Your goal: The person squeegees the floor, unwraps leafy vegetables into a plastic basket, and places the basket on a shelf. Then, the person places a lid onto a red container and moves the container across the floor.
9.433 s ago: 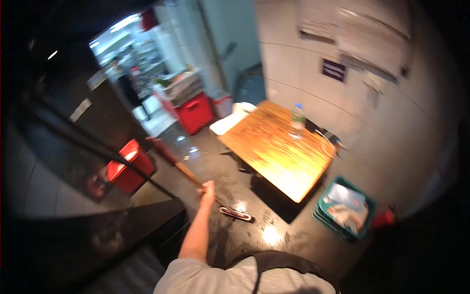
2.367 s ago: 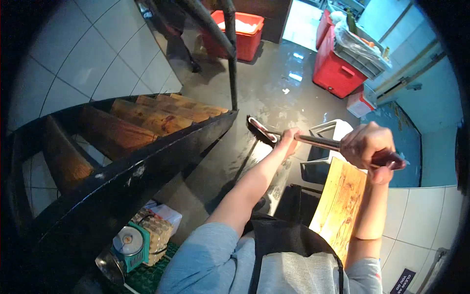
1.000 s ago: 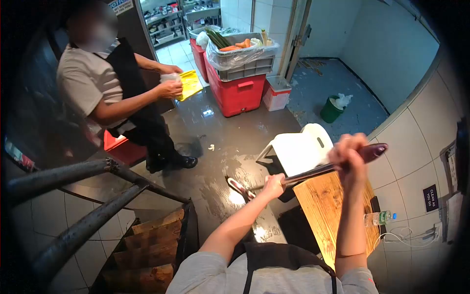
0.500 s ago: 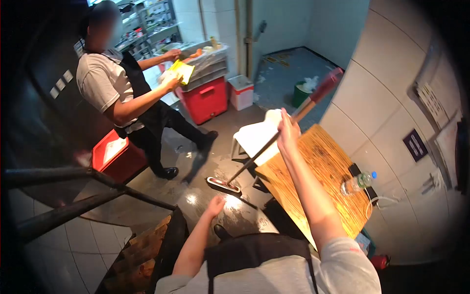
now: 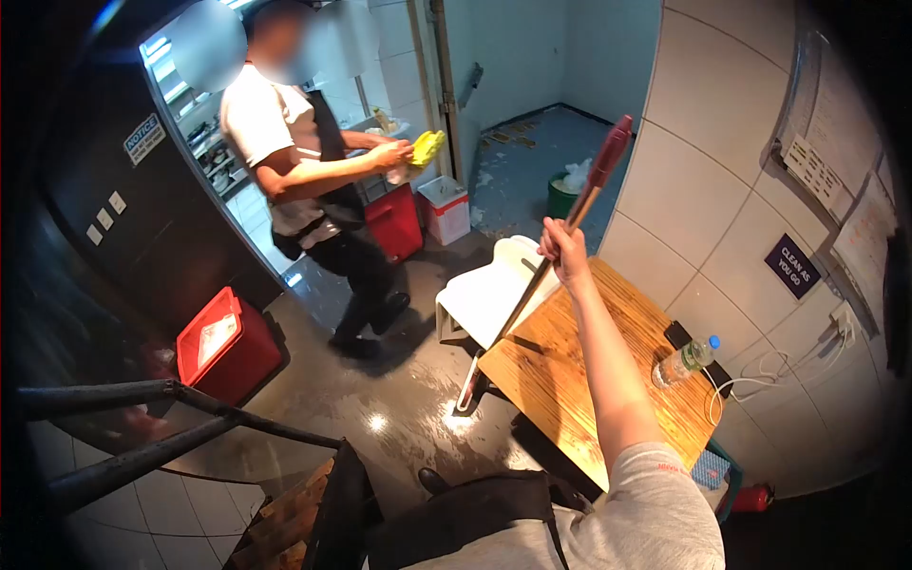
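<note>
My right hand (image 5: 566, 253) is closed around the long handle of a floor squeegee (image 5: 602, 161), just below its dark red grip. The handle slants down to the left, past the corner of a wooden table (image 5: 617, 351). Its narrow, pale-edged head (image 5: 467, 385) rests on the wet floor beside the table, partly hidden; whether it carries a blade or bristles is unclear. A white chair (image 5: 484, 294) stands close behind the handle. My left hand is out of view.
A person (image 5: 285, 133) holding something yellow walks at the left. Red bins (image 5: 220, 351) stand on the wet floor (image 5: 380, 437). A water bottle (image 5: 679, 369) and cables are on the table. A dark railing (image 5: 209, 404) is at lower left.
The squeegee head has shifted right, toward the table, and its handle is steeper. My left hand has left the view. The person has moved right, and the view has turned.
</note>
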Motion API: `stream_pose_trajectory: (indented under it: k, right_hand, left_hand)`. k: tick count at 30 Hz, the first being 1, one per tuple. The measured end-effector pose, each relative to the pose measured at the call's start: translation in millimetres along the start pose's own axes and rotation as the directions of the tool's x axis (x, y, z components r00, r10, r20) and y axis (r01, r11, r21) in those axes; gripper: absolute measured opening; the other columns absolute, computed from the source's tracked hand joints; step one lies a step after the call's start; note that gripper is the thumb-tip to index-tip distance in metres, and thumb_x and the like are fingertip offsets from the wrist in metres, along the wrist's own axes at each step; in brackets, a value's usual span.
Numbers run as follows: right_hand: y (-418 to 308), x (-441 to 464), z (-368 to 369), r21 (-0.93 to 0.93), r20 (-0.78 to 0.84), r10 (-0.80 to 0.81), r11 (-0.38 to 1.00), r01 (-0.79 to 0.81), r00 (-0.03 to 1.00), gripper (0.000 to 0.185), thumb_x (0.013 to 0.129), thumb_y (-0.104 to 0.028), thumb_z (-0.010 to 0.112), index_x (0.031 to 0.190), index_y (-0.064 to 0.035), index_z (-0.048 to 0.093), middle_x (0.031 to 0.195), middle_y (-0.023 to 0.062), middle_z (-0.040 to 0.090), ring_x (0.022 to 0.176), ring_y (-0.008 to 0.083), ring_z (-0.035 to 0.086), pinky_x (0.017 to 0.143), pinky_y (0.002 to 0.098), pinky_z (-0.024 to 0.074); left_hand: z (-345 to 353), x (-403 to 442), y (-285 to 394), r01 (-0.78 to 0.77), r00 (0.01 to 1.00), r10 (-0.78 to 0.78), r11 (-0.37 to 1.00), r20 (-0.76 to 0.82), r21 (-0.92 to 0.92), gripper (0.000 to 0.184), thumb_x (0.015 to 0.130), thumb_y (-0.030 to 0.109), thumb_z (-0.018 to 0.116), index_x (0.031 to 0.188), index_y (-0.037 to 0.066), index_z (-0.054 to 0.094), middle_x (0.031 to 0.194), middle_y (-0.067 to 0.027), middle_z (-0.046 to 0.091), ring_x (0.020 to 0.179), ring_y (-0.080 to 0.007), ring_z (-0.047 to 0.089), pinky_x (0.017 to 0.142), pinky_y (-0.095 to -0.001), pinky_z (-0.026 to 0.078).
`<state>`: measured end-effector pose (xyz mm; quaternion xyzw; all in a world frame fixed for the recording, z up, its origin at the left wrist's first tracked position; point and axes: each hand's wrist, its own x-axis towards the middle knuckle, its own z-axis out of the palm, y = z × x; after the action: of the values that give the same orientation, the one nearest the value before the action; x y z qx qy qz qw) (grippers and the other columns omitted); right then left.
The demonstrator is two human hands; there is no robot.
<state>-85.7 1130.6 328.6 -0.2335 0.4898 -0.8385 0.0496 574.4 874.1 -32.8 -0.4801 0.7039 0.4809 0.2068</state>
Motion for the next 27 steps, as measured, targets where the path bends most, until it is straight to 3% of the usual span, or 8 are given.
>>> stream_pose_trajectory:
  k: [9, 12, 16, 18, 21, 24, 25, 27]
  right_hand:
    - [-30, -19, -2, 0.168, 0.062, -0.123, 0.980, 0.111, 0.990, 0.037, 0.089, -0.023, 0.050, 0.058, -0.0123, 0.034, 0.045, -0.0031, 0.028, 0.037, 0.0077, 0.030, 0.049, 0.0261, 0.0383]
    - [-14, -11, -22, 0.077, 0.127, -0.123, 0.991, 0.114, 0.984, 0.034, 0.089, -0.027, 0.049, 0.061, -0.0128, 0.036, 0.047, -0.0024, 0.030, 0.041, 0.0088, 0.032, 0.053, 0.0260, 0.0414]
    - [37, -19, -66, -0.480, -0.044, 0.021, 0.877, -0.039, 0.999, 0.016, 0.087, -0.024, 0.056, 0.085, -0.0094, 0.052, 0.072, 0.0018, 0.058, 0.065, 0.0099, 0.054, 0.058, 0.0239, 0.0415]
    - [69, -17, -90, -0.358, -0.234, -0.028, 0.932, -0.060, 0.972, 0.021, 0.085, -0.022, 0.059, 0.100, -0.0104, 0.049, 0.083, 0.0011, 0.060, 0.071, 0.0086, 0.055, 0.053, 0.0221, 0.0382]
    - [75, -13, -95, -0.312, -0.349, -0.077, 0.949, -0.038, 0.934, 0.031, 0.083, -0.021, 0.062, 0.108, -0.0124, 0.047, 0.085, 0.0003, 0.060, 0.071, 0.0075, 0.054, 0.051, 0.0213, 0.0352]
    - [69, 1, -86, 0.008, -0.503, 0.012, 1.000, -0.009, 0.864, 0.023, 0.080, -0.024, 0.067, 0.089, -0.0122, 0.049, 0.067, 0.0008, 0.053, 0.058, 0.0097, 0.050, 0.049, 0.0236, 0.0356]
    - [63, 4, -74, 0.098, -0.555, -0.006, 0.993, 0.072, 0.832, 0.023, 0.078, -0.024, 0.068, 0.082, -0.0118, 0.050, 0.061, 0.0007, 0.050, 0.055, 0.0102, 0.047, 0.048, 0.0242, 0.0357]
    - [59, 6, -65, 0.110, -0.633, -0.039, 0.984, 0.139, 0.773, 0.023, 0.077, -0.023, 0.070, 0.077, -0.0114, 0.050, 0.058, 0.0001, 0.046, 0.053, 0.0102, 0.045, 0.048, 0.0244, 0.0357]
  left_hand:
    - [-23, 62, 106, -0.264, 0.964, 0.264, 0.937, -0.030, -0.227, 0.030, 0.085, 0.020, 0.056, 0.106, -0.001, 0.054, 0.097, -0.0106, 0.059, 0.084, -0.0169, 0.059, 0.074, -0.0296, 0.046]
    - [-39, 16, 195, -0.217, 0.975, 0.222, 0.948, -0.005, -0.233, 0.028, 0.086, 0.016, 0.055, 0.107, -0.003, 0.053, 0.093, -0.0108, 0.061, 0.085, -0.0166, 0.059, 0.074, -0.0291, 0.046]
    - [-43, 36, 160, -0.238, 0.967, 0.244, 0.968, 0.078, -0.080, 0.031, 0.084, 0.022, 0.059, 0.104, -0.001, 0.056, 0.090, -0.0108, 0.062, 0.085, -0.0177, 0.059, 0.074, -0.0304, 0.046]
    - [-44, 53, 107, -0.213, 0.970, 0.212, 0.977, 0.118, -0.001, 0.033, 0.082, 0.026, 0.061, 0.102, 0.000, 0.058, 0.093, -0.0111, 0.062, 0.086, -0.0181, 0.059, 0.075, -0.0312, 0.046]
    - [-35, 93, 24, 0.114, 0.975, -0.172, 0.929, 0.138, 0.352, 0.038, 0.077, 0.031, 0.064, 0.102, 0.002, 0.060, 0.093, -0.0105, 0.063, 0.087, -0.0203, 0.060, 0.077, -0.0330, 0.047]
    - [-45, 61, -6, 0.240, 0.964, -0.260, 0.941, 0.056, 0.238, 0.038, 0.076, 0.031, 0.063, 0.102, 0.003, 0.061, 0.097, -0.0120, 0.063, 0.092, -0.0223, 0.060, 0.080, -0.0319, 0.046]
    - [-26, 37, -7, 0.193, 0.980, -0.197, 0.967, -0.011, -0.167, 0.015, 0.085, 0.018, 0.050, 0.087, 0.006, 0.059, 0.079, -0.0102, 0.055, 0.070, -0.0204, 0.050, 0.060, -0.0400, 0.042]
    - [-45, 31, -3, 0.408, 0.913, -0.407, 0.913, -0.029, 0.022, 0.037, 0.075, 0.029, 0.062, 0.100, 0.003, 0.063, 0.097, -0.0138, 0.064, 0.096, -0.0232, 0.060, 0.083, -0.0313, 0.046]
